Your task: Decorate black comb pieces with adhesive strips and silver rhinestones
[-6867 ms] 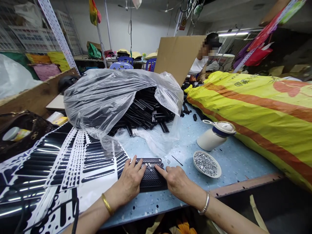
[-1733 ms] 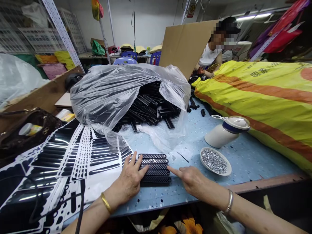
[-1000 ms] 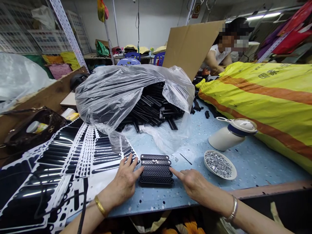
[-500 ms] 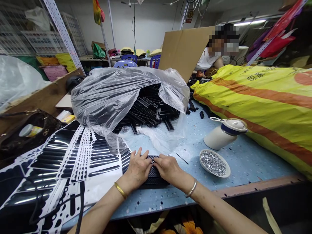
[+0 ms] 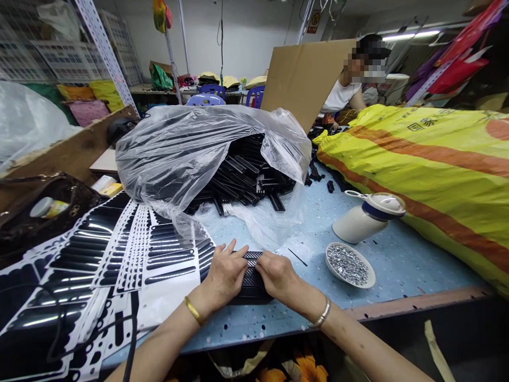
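My left hand [image 5: 226, 271] and right hand [image 5: 277, 273] — both flat, fingers loosely spread, gripping nothing — press down on the stack of black perforated strips [image 5: 249, 280]. Fingertips nearly meet over its far edge. Strips lie side by side on the blue table [image 5: 397, 265], near its front edge, dish of small silver studs [image 5: 350, 264] to the right.

The black grille strips [image 5: 249, 278] under the hands look like matt moulded plastic with a perforated, rough face, and the bag [image 5: 191, 148] at twelve o'clock is thin, glossy, crinkled clear plastic. At nine o'clock the sticker sheets [image 5: 119, 254] are glossy black on smooth white paper. The bench [image 5: 397, 265] is smooth speckled blue laminate, and the dish [image 5: 350, 264] at three o'clock holds shiny metal bits.
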A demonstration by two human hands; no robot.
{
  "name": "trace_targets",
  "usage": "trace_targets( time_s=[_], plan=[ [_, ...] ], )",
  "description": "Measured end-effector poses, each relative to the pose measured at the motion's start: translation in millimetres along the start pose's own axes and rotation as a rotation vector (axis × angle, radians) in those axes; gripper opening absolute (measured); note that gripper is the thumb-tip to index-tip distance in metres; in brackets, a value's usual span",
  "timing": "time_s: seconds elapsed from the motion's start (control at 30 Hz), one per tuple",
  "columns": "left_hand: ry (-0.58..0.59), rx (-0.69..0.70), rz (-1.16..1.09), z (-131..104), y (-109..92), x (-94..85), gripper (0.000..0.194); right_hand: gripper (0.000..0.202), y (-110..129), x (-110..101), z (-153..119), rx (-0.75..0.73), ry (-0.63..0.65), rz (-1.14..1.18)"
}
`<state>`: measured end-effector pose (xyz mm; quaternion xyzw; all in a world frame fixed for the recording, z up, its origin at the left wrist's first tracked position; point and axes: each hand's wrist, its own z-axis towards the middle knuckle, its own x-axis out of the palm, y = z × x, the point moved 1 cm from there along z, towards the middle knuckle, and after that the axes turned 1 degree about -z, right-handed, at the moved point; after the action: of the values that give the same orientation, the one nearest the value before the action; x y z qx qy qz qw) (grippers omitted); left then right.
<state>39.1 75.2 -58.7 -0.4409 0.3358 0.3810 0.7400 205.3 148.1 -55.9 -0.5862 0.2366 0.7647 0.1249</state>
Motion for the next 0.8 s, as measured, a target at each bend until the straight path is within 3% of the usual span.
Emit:
trace_targets(
  time_s=[0.17,0.47,0.63,0.8],
  plan=[
    [0.01,0.039,0.001,-22.5,-7.5,-5.7,0.015,0.023,13.5,-5.7,-15.0,-0.038,0.044,0.098],
    [-0.023,0.007,0.014,-33.5,-5.2,-6.8,0.011,0.008,12.2,-5.1,-21.8,0.026,0.029,0.085],
    [-0.119,0.048,0.068,-45.2,-11.2,-12.2,0.025,0.027,17.6,-12.6,-38.7,-0.043,-0.116,0.053],
    [-0.043,0.089,0.133,-53.1,-17.3,-9.7,0.038,0.046,25.2,-10.7,-50.2,-0.06,0.009,-0.091]
  ],
)
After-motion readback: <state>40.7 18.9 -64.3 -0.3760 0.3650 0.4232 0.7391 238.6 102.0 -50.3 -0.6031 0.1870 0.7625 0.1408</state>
